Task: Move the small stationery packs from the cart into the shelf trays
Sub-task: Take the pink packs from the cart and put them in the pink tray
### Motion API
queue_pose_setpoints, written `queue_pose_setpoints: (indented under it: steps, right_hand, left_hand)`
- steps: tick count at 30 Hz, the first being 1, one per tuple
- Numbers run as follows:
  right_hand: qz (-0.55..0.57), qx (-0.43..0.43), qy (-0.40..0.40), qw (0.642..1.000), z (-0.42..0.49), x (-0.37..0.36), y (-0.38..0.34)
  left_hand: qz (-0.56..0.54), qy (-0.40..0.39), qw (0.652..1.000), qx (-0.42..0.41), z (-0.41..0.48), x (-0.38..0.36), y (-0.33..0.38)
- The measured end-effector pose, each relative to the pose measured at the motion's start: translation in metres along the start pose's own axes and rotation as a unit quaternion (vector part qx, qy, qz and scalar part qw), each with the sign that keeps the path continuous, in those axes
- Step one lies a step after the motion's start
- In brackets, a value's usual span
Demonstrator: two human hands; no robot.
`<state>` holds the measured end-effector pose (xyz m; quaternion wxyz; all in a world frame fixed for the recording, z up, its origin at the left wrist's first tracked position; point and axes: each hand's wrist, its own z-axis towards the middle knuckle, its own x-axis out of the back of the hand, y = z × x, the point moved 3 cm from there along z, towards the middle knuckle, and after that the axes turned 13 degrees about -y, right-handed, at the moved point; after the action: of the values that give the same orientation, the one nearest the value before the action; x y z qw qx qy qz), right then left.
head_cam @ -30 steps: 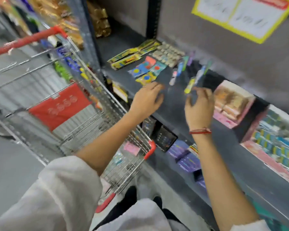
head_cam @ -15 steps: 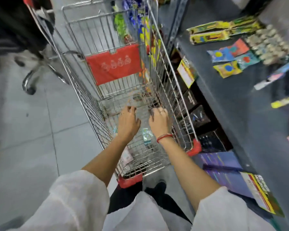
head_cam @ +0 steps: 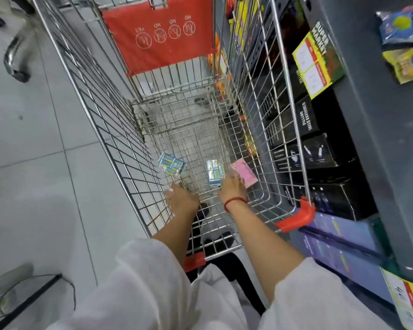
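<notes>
Both my hands reach down into the wire cart (head_cam: 119, 129). On its mesh floor lie a light-blue pack (head_cam: 171, 163) at the left, a second light-blue pack (head_cam: 214, 172) in the middle and a pink pack (head_cam: 244, 172) at the right. My right hand (head_cam: 233, 190), with a red thread at the wrist, has its fingers on the near ends of the middle blue pack and the pink pack; whether it grips either is hidden. My left hand (head_cam: 183, 201) hovers palm down just short of the left blue pack, fingers curled out of sight.
A grey shelf (head_cam: 372, 144) runs along the cart's right side, with colourful packs (head_cam: 403, 44) on top and black boxes (head_cam: 320, 151) below. The cart's red child-seat flap (head_cam: 157, 34) stands at its far end. Grey floor tiles lie to the left.
My hands left the shelf top, swung into the cart and have sunk deeper toward its floor. The view has tilted down, and the packs on the mesh now show.
</notes>
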<state>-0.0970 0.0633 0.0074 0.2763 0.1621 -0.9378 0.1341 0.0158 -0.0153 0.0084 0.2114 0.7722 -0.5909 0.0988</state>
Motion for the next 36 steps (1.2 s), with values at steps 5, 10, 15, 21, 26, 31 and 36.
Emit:
queue_pose_setpoints:
  steps: [5, 10, 15, 21, 26, 31, 36]
  right_hand:
    - [-0.020, -0.001, 0.020, 1.000, 0.020, -0.001, 0.003]
    - [-0.001, -0.061, 0.068, 0.996, 0.038, 0.004, 0.020]
    - [0.027, -0.134, 0.076, 0.988, 0.047, 0.002, 0.040]
    - [-0.031, -0.147, 0.059, 0.987, 0.061, 0.008, 0.045]
    - [-0.045, -0.131, 0.047, 0.989, 0.062, 0.010, 0.044]
    - [0.036, -0.139, 0.019, 0.989, 0.057, 0.007, 0.043]
    - [0.067, -0.140, 0.015, 0.988, 0.055, 0.009, 0.042]
  left_hand:
    - [0.068, 0.019, 0.997, 0.017, 0.012, -0.015, -0.011]
    - [0.055, 0.053, 0.997, 0.031, 0.022, -0.018, -0.005]
    - [0.060, 0.059, 0.996, 0.014, 0.038, -0.028, -0.006]
    - [-0.236, -0.100, 0.958, -0.132, 0.051, -0.032, 0.018]
    - [-0.348, -0.218, 0.903, -0.127, 0.057, -0.017, 0.024]
    - [-0.342, -0.142, 0.921, -0.118, 0.049, -0.012, 0.027]
    - [-0.221, 0.102, 0.965, -0.095, 0.028, -0.018, 0.025]
